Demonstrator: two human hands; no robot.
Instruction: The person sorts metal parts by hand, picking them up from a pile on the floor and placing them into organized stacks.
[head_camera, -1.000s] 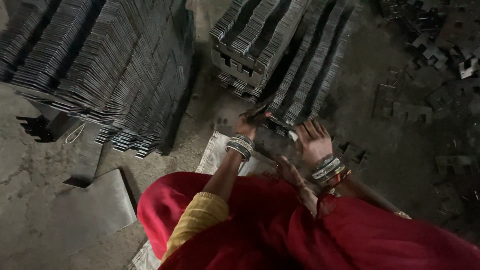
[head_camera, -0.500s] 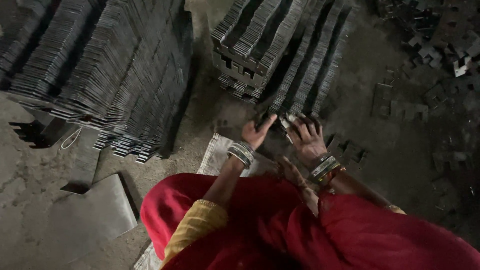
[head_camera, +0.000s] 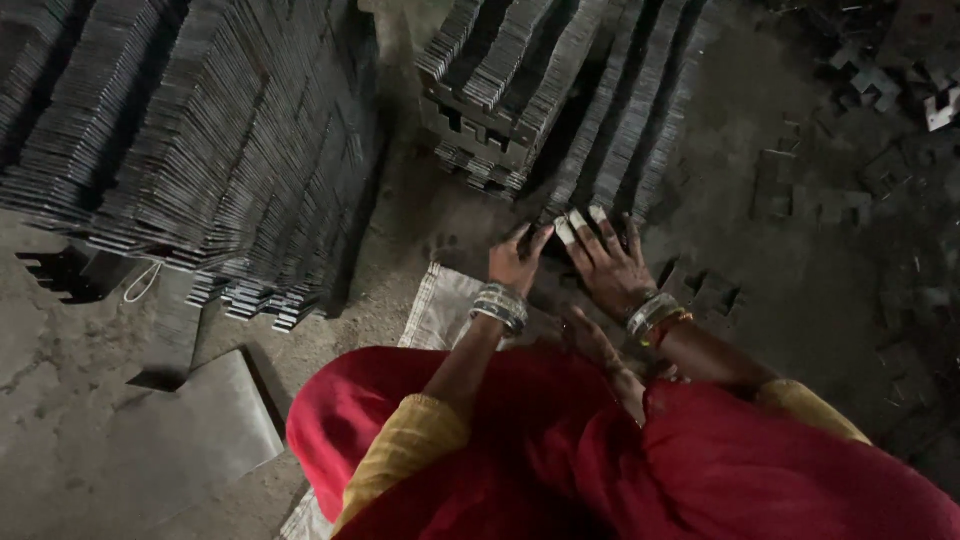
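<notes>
Both hands have dropped lower and spread flat since the frame a second ago, when they were raised and bunched at the base of the slanted metal stack. Now I see the left hand (head_camera: 515, 262) and the right hand (head_camera: 608, 262) side by side, just apart, fingers splayed open and holding nothing that I can make out. They press down near the foot of the leaning row of thin dark metal plates (head_camera: 610, 120), probably to steady or square pieces lying there; the spot under the palms is too dark to tell. Two fingertips (head_camera: 572, 226) of the right hand are wrapped in pale tape, likely as protection from sharp edges. Bangles (head_camera: 500, 305) circle the left wrist. A pale woven sack (head_camera: 440, 305) lies on the ground just near of the hands. At far left, a larger pile of stacked plates (head_camera: 200, 150) slopes away. Loose notched offcuts (head_camera: 810, 200) are scattered at right. Red cloth (head_camera: 600, 470) fills the near edge.
</notes>
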